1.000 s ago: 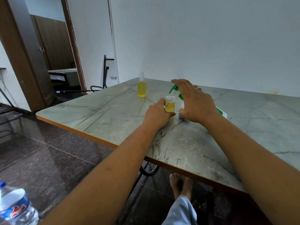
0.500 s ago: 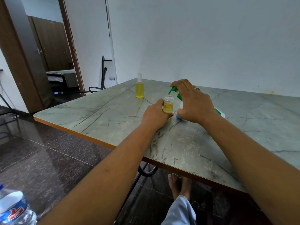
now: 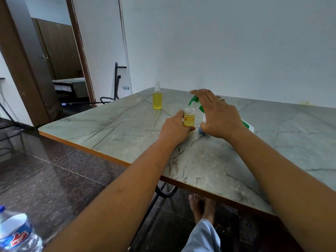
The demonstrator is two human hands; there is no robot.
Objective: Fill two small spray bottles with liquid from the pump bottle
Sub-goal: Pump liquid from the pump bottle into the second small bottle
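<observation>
The left hand (image 3: 174, 128) grips a small open bottle (image 3: 189, 116), upright on the marbled table (image 3: 236, 160) and about half full of yellow liquid. The right hand (image 3: 220, 115) arches over the pump bottle (image 3: 247, 125), its fingers stretched across the green pump head (image 3: 194, 101), whose spout sits just above the small bottle's mouth. Farther back stands a capped spray bottle (image 3: 157, 96) full of yellow liquid, well apart from both hands, while a plastic water bottle (image 3: 14, 235) shows at the lower left corner.
</observation>
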